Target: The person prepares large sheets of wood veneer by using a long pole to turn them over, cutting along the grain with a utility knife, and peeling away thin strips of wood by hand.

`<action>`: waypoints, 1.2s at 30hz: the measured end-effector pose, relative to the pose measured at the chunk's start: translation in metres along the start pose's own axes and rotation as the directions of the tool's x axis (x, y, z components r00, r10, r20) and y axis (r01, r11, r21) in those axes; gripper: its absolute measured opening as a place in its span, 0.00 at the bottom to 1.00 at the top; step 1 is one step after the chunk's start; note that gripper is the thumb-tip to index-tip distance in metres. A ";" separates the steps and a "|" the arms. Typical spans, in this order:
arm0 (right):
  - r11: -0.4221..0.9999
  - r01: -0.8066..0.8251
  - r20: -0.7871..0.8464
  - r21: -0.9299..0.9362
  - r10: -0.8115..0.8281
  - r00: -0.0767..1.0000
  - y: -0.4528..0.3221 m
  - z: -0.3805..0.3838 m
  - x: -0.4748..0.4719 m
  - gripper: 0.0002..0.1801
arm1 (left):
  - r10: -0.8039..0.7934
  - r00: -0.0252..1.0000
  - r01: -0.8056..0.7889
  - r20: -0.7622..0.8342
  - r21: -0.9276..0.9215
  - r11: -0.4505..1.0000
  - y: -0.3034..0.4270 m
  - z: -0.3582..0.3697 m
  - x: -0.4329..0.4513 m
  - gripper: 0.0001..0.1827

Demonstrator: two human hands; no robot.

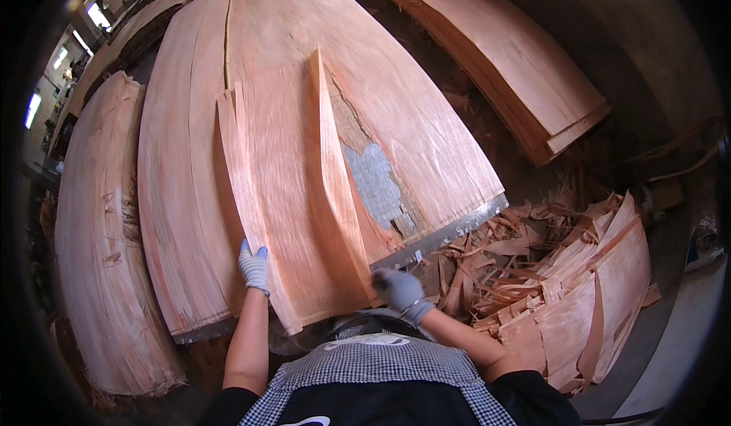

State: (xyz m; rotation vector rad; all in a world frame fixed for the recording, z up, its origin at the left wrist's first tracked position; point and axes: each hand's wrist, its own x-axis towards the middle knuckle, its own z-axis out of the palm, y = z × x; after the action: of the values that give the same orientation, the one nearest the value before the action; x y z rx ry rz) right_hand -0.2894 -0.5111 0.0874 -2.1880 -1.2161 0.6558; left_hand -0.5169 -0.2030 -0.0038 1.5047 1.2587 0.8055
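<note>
A thin wood veneer sheet (285,180), its long edges curled up, lies over a broad stack of veneer (400,117) in front of me. My left hand (254,267), in a white and blue glove, grips the sheet's left edge. At the sheet's lower right corner is my right hand (400,290), in a grey glove and slightly blurred; its fingertips are hard to make out, so its hold is unclear. Right of the sheet, a grey patch (372,183) shows through a ragged gap in the stack's top layer. A metal edge (451,234) runs beneath the stack's near side.
A narrow veneer stack (97,243) stands at the left, another (502,55) at the upper right. Torn veneer scraps (514,249) and a broken veneer pile (588,306) lie at the lower right. Beyond the left stacks are bright windows (98,16).
</note>
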 end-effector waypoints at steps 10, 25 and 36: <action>0.944 -0.329 -0.209 -0.020 0.318 0.925 0.108 -0.086 0.103 0.16 | 0.087 0.996 -0.090 0.026 0.176 0.980 0.038 0.072 0.071 0.28; 0.837 -0.546 -0.056 -0.027 0.544 0.837 0.137 -0.100 0.131 0.13 | -0.008 0.999 -0.003 0.032 0.331 0.943 0.040 0.069 0.080 0.35; 0.809 -0.587 -0.078 -0.020 0.585 0.808 0.150 -0.095 0.126 0.15 | 0.001 0.996 -0.026 0.091 0.276 0.961 0.037 0.070 0.068 0.42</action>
State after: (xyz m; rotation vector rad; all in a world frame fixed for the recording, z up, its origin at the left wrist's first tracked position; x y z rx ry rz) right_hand -0.0788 -0.4889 0.0384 -2.6147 -0.4936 0.7860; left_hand -0.4247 -0.1552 0.0041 1.7543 1.3361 0.5796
